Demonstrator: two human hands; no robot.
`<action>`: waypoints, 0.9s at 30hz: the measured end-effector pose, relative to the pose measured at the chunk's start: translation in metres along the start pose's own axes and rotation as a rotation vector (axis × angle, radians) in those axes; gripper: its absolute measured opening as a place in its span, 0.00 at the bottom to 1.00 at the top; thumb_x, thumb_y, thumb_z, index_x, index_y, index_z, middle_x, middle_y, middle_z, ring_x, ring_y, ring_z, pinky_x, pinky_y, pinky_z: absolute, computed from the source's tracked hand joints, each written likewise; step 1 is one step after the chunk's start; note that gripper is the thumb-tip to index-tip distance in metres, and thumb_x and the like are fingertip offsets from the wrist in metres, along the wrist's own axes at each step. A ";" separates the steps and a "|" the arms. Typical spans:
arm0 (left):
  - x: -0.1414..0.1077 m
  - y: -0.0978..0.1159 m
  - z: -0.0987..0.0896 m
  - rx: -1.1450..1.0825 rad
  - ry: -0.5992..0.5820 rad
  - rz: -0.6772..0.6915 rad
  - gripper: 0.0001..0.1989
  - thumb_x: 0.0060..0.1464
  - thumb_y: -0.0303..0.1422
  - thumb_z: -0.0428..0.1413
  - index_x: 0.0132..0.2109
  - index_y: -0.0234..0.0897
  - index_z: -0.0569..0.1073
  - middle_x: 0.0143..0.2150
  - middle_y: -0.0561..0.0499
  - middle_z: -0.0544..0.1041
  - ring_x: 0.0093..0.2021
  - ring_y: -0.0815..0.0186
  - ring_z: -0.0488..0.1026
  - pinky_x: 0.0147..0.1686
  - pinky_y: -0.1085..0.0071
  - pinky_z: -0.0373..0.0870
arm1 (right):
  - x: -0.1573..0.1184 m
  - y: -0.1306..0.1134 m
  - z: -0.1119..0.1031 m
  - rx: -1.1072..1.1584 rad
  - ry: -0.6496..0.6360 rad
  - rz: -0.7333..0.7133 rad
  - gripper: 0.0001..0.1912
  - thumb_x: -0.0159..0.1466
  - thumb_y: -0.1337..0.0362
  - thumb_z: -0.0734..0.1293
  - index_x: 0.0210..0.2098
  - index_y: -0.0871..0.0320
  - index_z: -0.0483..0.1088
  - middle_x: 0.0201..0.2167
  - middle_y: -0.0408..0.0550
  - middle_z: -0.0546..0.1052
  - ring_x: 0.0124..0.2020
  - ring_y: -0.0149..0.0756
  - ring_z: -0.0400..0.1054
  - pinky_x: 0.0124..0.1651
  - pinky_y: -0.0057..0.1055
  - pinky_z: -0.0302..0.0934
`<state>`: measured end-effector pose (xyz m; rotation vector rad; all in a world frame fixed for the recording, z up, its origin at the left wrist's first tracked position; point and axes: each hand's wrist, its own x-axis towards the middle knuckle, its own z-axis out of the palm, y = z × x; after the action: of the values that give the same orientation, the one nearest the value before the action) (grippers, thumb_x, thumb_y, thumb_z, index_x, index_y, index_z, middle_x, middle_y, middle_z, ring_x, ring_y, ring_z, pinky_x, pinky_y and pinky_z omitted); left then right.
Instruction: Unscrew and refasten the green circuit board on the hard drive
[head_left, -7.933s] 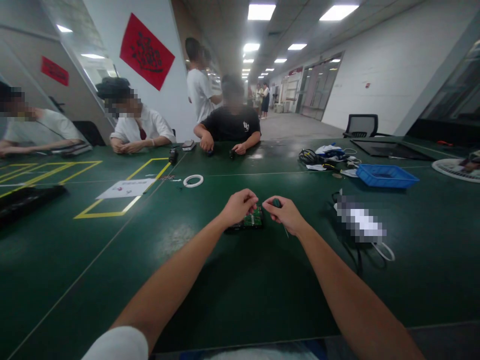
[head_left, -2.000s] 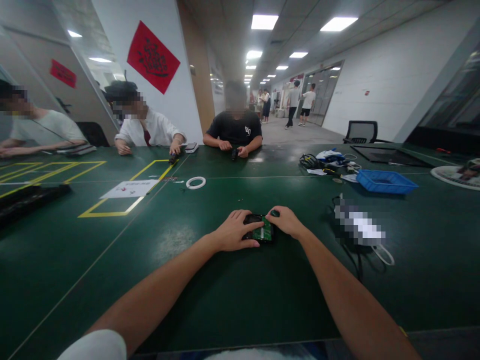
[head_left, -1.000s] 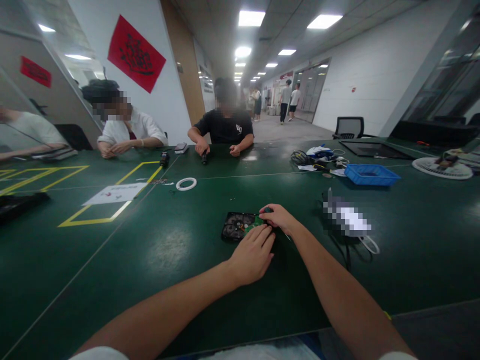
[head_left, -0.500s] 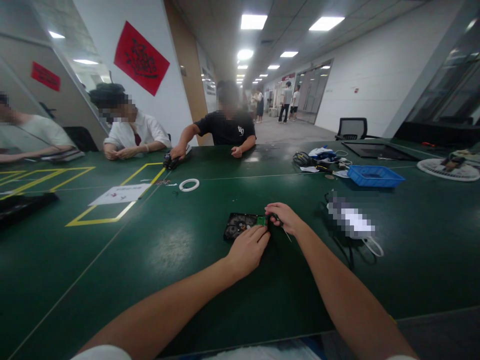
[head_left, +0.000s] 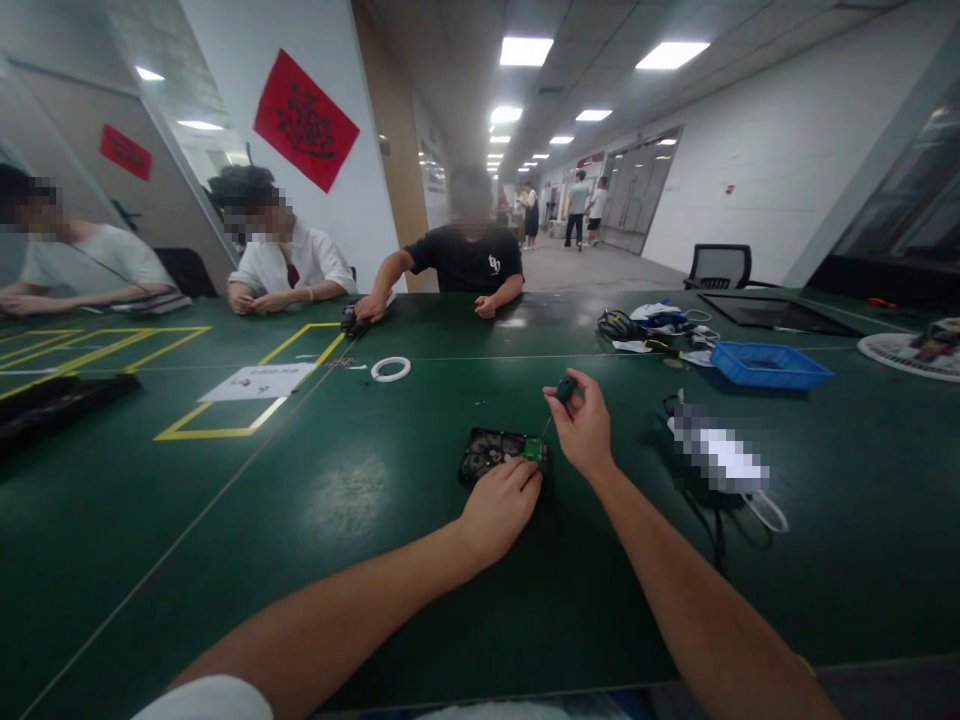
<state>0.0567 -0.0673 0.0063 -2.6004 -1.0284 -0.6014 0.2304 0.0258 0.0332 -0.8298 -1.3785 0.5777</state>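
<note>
A black hard drive (head_left: 480,455) lies on the green table, its green circuit board (head_left: 533,449) showing at the right end. My left hand (head_left: 499,508) rests over the drive's near right part, fingers together and gripping it; they hide that corner. In my right hand (head_left: 586,428) is a screwdriver (head_left: 565,389), its dark handle pinched between thumb and fingers. The thin shaft slants down to the drive's right end near the board. Whether the tip sits in a screw is too small to tell.
On the right are a blue tray (head_left: 772,367), a blurred white item (head_left: 720,455) with cables, and a pile of cables and tools (head_left: 652,322). A white ring (head_left: 391,370) and a paper sheet (head_left: 255,382) lie left. A co-worker's hand (head_left: 367,308) is across the table.
My right hand has turned the screwdriver from pointing down towards me to pointing at the drive, with the handle raised. My left hand stays on the drive. The view has shifted slightly left.
</note>
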 end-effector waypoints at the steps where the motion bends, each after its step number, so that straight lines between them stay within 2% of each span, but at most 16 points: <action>1: 0.000 0.000 -0.001 0.004 -0.005 -0.001 0.12 0.66 0.25 0.51 0.54 0.31 0.75 0.55 0.41 0.76 0.55 0.57 0.73 0.54 0.62 0.73 | -0.002 -0.003 0.001 -0.040 -0.014 -0.033 0.26 0.66 0.59 0.70 0.61 0.50 0.62 0.55 0.53 0.70 0.52 0.42 0.76 0.59 0.45 0.70; 4: 0.001 0.000 -0.003 0.003 -0.017 -0.008 0.13 0.66 0.25 0.51 0.54 0.31 0.75 0.55 0.41 0.76 0.55 0.56 0.72 0.54 0.62 0.72 | -0.006 -0.006 0.003 -0.087 -0.028 -0.083 0.25 0.67 0.58 0.68 0.61 0.49 0.61 0.54 0.53 0.71 0.51 0.43 0.76 0.58 0.45 0.71; 9: 0.000 0.000 -0.002 -0.014 -0.039 -0.007 0.13 0.67 0.25 0.51 0.54 0.32 0.74 0.55 0.41 0.76 0.56 0.57 0.72 0.55 0.62 0.72 | -0.007 -0.004 0.004 -0.064 -0.023 -0.079 0.24 0.67 0.58 0.69 0.60 0.50 0.60 0.54 0.53 0.71 0.51 0.43 0.77 0.56 0.44 0.72; 18: 0.001 -0.001 -0.003 -0.012 -0.025 -0.004 0.14 0.66 0.24 0.50 0.55 0.32 0.74 0.55 0.40 0.76 0.56 0.56 0.72 0.54 0.60 0.73 | -0.010 -0.016 0.006 -0.132 -0.037 0.042 0.26 0.67 0.58 0.68 0.61 0.51 0.60 0.54 0.54 0.71 0.52 0.41 0.75 0.57 0.41 0.71; 24: 0.001 -0.002 -0.001 -0.020 -0.043 -0.002 0.13 0.66 0.24 0.50 0.53 0.33 0.75 0.55 0.40 0.76 0.56 0.56 0.72 0.55 0.59 0.73 | -0.011 -0.017 0.004 -0.369 -0.026 -0.115 0.25 0.64 0.55 0.71 0.58 0.52 0.65 0.55 0.56 0.67 0.49 0.43 0.73 0.48 0.41 0.76; 27: 0.001 -0.002 -0.001 -0.024 -0.044 -0.009 0.12 0.66 0.24 0.51 0.52 0.33 0.75 0.55 0.41 0.76 0.56 0.56 0.72 0.55 0.59 0.73 | -0.013 -0.016 0.005 -0.434 -0.043 -0.206 0.23 0.67 0.57 0.68 0.59 0.52 0.64 0.56 0.57 0.67 0.51 0.44 0.71 0.49 0.43 0.75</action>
<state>0.0559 -0.0654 0.0077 -2.6423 -1.0524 -0.5642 0.2223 0.0070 0.0375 -1.0069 -1.6340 0.1352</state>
